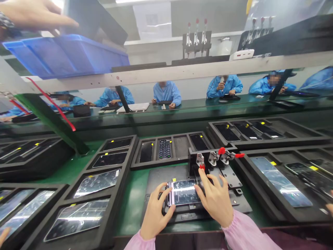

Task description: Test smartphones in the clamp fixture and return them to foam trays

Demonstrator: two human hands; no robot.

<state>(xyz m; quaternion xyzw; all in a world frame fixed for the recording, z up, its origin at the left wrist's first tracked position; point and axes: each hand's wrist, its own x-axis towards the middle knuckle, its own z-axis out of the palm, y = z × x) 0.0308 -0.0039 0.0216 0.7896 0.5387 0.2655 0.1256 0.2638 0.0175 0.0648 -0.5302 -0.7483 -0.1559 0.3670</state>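
A smartphone [184,192] with a lit screen and a yellow tab lies sideways in a black fixture [179,218]. My left hand [157,212] is closed around its left end, thumb at the near edge and fingertips at the screen and far edge. My right hand [218,198] has its fingers spread; the index fingertip touches the red tip of the leftmost toggle clamp [200,159], and the thumb rests at the phone's right end. Two more toggle clamps [213,158] [227,157] stand on the fixture, their red handles raised or pointing right.
Black foam trays of phones stand left [114,194], behind [135,161] and right [265,211]. Overhead runs a white shelf [166,75] holding a blue bin [65,57], with another person's hand [33,17] beside it. People in blue [166,93] sit at the opposite bench.
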